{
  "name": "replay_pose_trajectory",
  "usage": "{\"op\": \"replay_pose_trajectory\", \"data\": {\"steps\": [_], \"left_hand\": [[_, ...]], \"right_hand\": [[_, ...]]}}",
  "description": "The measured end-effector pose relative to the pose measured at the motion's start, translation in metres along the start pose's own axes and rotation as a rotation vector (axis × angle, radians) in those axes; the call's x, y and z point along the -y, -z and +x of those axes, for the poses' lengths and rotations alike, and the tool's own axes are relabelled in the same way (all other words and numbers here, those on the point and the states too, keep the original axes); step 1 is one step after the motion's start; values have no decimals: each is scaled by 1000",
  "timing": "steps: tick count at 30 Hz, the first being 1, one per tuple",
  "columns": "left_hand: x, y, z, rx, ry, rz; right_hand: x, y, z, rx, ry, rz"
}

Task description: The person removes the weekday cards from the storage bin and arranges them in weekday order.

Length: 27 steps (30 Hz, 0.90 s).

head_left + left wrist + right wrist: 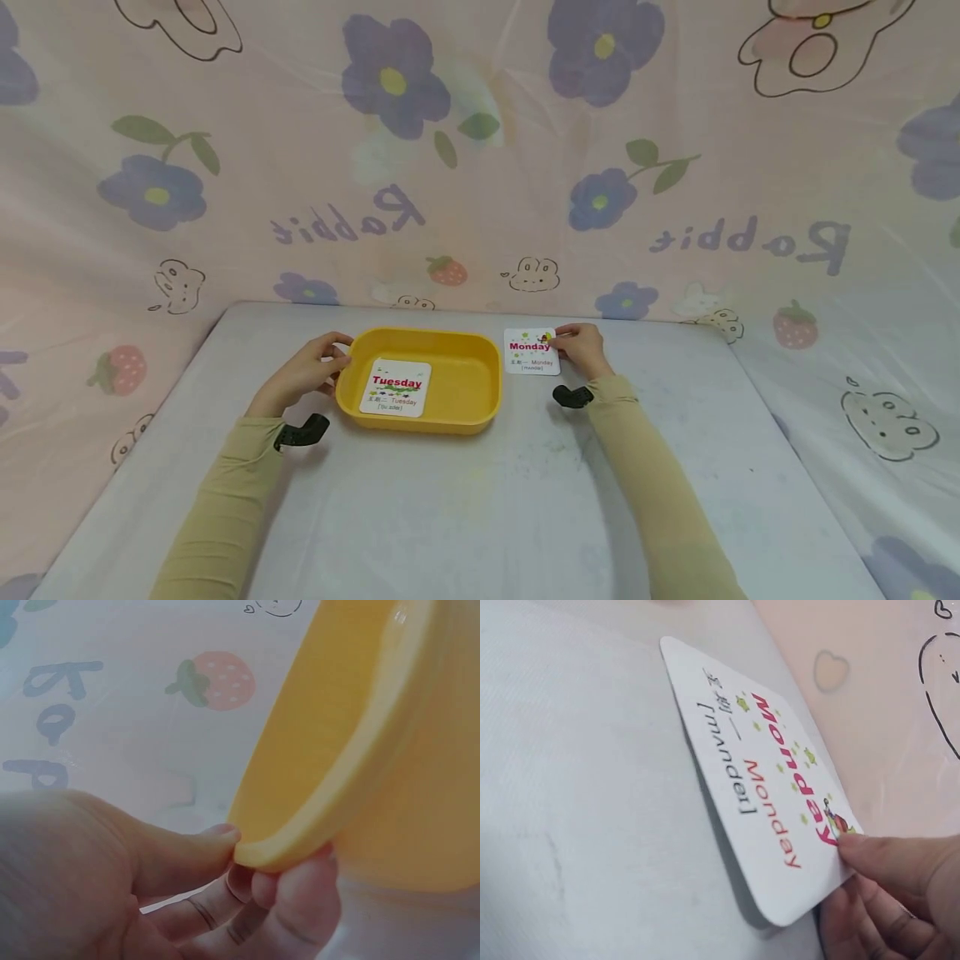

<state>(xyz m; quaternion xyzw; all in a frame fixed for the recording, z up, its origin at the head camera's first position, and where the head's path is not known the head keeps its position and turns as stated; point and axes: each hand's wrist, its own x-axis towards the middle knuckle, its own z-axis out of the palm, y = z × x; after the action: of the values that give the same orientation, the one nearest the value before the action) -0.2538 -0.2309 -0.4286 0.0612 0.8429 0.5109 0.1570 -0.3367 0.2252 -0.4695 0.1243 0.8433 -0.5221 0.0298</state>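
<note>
A yellow tray [465,423] stands on the table with a white "Tuesday" card [395,400] lying face up in its left part. At the tray's left end my left hand [307,371] pinches the rim, thumb on top and fingers beneath, as the left wrist view shows on the tray [337,780]. To the right of the tray, a white "Monday" card [531,365] is pinched at its right edge by my right hand [585,347]. In the right wrist view the thumb presses the face of the card [727,780], and a shadow runs along its lower edge.
A white cloth covers the table [465,517]. Behind it hangs a pink curtain [495,183] printed with flowers, rabbits and strawberries. Black wrist-worn pieces stick out at the left sleeve [232,492] and the right sleeve [652,475].
</note>
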Motion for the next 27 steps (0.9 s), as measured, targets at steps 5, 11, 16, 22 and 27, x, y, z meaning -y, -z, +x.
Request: {"op": "replay_pose_trajectory", "data": {"steps": [5,11,16,22,27], "left_hand": [[0,0,1,-6,5,8],[2,0,1,-2,6,-4],[3,-1,2,-5,6,-5],[4,0,1,-9,12,-1],[3,2,1,-22,14,0]], "right_hand": [[0,-2,0,5,-21,14],[0,-3,-1,-7,-2,16],[0,-6,-2,-20,10,14],[0,-11,-1,-41,-10,20],[2,-14,1,-69,-1,-3]]}}
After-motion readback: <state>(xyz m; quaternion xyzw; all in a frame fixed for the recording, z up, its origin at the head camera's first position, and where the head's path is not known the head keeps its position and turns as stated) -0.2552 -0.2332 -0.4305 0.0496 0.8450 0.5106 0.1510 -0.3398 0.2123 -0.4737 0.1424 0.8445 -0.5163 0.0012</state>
